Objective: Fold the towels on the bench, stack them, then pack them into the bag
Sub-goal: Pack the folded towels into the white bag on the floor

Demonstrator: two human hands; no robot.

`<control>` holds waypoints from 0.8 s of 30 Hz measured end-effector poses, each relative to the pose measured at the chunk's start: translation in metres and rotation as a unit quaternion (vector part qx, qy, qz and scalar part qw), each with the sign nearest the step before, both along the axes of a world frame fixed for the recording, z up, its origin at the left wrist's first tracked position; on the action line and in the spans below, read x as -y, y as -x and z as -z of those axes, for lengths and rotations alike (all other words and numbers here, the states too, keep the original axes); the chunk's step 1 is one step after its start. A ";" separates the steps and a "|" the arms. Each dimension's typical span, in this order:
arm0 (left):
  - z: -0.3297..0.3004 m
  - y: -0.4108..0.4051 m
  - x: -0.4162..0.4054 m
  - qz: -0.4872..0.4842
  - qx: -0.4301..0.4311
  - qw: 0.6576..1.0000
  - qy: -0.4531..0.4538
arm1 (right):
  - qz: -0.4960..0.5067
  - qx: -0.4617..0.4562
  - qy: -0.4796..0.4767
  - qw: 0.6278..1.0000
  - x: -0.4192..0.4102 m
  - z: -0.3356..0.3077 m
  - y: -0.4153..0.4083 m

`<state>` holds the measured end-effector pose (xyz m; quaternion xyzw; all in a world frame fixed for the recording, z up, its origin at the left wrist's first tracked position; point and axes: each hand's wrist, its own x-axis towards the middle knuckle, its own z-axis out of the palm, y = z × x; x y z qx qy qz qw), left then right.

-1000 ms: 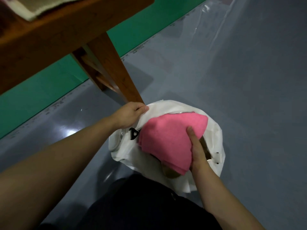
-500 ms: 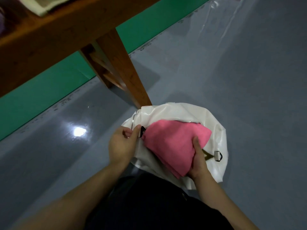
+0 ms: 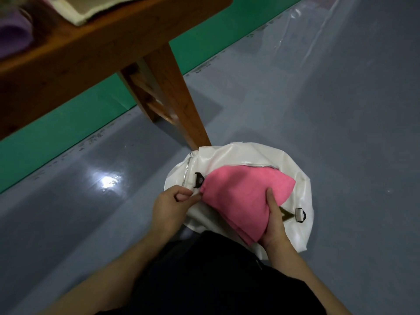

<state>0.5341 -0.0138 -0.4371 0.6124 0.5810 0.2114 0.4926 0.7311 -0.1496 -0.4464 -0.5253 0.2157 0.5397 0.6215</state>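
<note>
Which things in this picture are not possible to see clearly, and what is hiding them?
All in the head view:
- Inside of the white bag: hidden by the pink towel at its opening.
- Right hand fingers: under the towel; only the thumb shows.
- What the left hand pinches: at the bag's edge, too small to tell.
- Cream towel and purple cloth on the bench: cut off by the frame edges.

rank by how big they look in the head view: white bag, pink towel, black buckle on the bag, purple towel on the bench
1. white bag
2. pink towel
3. purple towel, cut off by the frame edge, so unsure
4. black buckle
</note>
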 end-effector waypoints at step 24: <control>-0.047 0.034 -0.028 0.127 0.089 0.987 -0.030 | -0.171 0.130 0.013 0.977 -0.023 -0.016 0.013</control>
